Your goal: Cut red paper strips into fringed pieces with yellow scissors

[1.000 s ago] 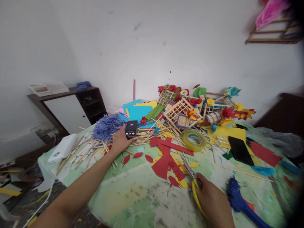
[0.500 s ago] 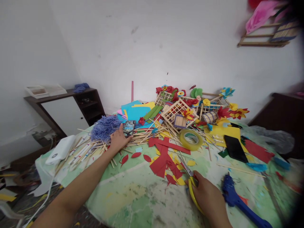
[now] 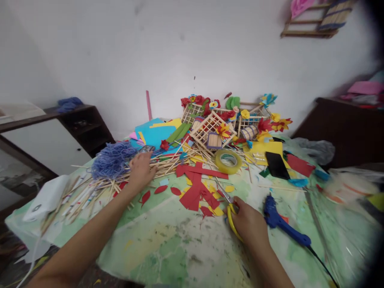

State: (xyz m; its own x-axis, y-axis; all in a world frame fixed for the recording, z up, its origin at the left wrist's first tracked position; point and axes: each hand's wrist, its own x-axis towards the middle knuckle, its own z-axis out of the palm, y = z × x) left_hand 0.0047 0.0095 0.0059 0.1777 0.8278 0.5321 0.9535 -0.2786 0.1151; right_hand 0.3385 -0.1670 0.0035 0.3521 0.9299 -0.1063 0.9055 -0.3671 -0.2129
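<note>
My right hand (image 3: 250,222) grips a pair of scissors (image 3: 232,220) by the yellow handles, blades pointing away over cut paper. My left hand (image 3: 140,170) reaches over thin wooden sticks (image 3: 168,166), palm down, with fingers stretched out and thumb apart. Just past its fingertips lies a small dark patterned box (image 3: 147,148), partly hidden by the hand. Beside that hand is a heap of blue yarn (image 3: 111,160). Red paper strips and pieces (image 3: 193,192) lie between my hands, over yellow scraps. Several red paper leaves (image 3: 161,189) are nearer my left wrist.
A roll of clear tape (image 3: 228,161), a black phone (image 3: 277,165) and a blue glue gun (image 3: 285,226) lie to the right. Stick-lattice frames (image 3: 211,130) with paper flowers stand at the back. A white power bank-like box (image 3: 46,198) with a cable sits left.
The view has turned, shifting the scene left and upward. My left hand now covers part of the dark box, its fingers closer together. The scissors stay in my right hand over the paper.
</note>
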